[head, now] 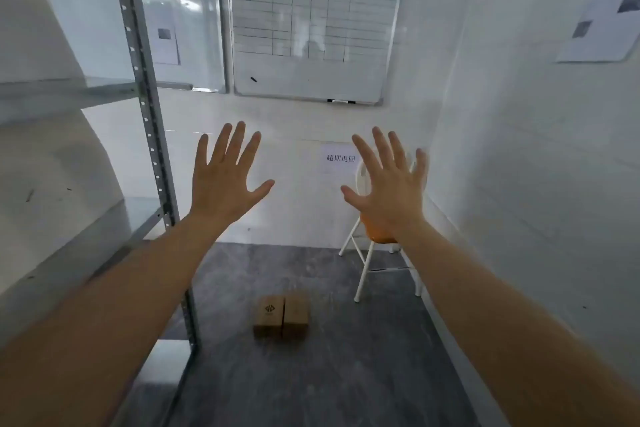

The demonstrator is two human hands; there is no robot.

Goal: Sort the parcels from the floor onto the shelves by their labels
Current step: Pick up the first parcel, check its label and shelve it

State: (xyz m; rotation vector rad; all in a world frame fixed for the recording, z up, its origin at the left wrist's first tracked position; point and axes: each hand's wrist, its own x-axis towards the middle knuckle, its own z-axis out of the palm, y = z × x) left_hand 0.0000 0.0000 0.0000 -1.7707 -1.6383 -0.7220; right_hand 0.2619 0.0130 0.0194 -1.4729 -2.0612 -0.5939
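Both grips empty: left hand (221,180) and right hand (389,189) are spread wide, raised approx mid-frame. Two parcels (281,320) sit touching on the floor (346,374) at 6 o'clock; shelves (69,94) at 9 o'clock. Best approach, prob.: crouch, take one box w/ both hands, read its label before shelving.

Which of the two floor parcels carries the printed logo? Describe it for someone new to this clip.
Start at the metal shelf post on the left and drop to the grey floor. Two brown parcels sit touching; the left parcel has a dark logo on top, unlike the plain right parcel.
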